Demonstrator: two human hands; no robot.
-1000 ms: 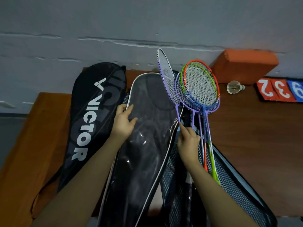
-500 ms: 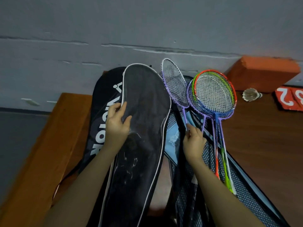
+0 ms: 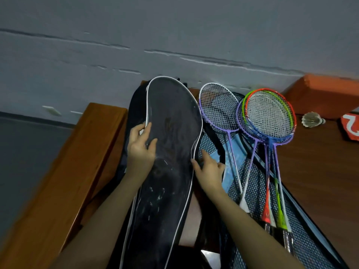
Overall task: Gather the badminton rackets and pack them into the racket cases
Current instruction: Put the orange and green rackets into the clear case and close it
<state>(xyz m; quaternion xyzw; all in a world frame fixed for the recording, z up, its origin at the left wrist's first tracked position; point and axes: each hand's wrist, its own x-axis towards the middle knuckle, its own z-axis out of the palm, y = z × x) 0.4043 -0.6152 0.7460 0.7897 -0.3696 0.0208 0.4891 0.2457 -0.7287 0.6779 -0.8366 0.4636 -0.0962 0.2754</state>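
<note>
Glossy black racket case w/ white piping (image 3: 171, 152) lies lengthwise over the wooden table (image 3: 320, 171), its rounded head end toward the grey wall (image 3: 174, 35). It covers most of a second black fabric racket case (image 3: 134, 113) under it on the left – only a dark strip of that one shows.

Left hand (image 3: 140, 150) grips the piped case at its left edge: thumb on top, fingers curled round the piping. Right hand (image 3: 208, 169) is at the case's right edge – fingers spread & fairly straight, fingertips touching the piping, nothing clasped in it.

Just right of the piped case, an open black mesh racket case w/ light-blue lining (image 3: 258, 191) lies flat. On it: a purple-framed badminton racket w/ white strings (image 3: 219, 107), head toward the wall, lying free. Beside it, a stack of rackets w/ red, green, blue & purple frames (image 3: 269, 115), heads overlapping, shafts fanning toward the near edge.

Farther right on the table: a white feather shuttlecock (image 3: 311, 119), an orange foam block (image 3: 326, 94) against the wall, & a red card w/ a white numeral (image 3: 350, 127), cut by the frame edge.
</note>
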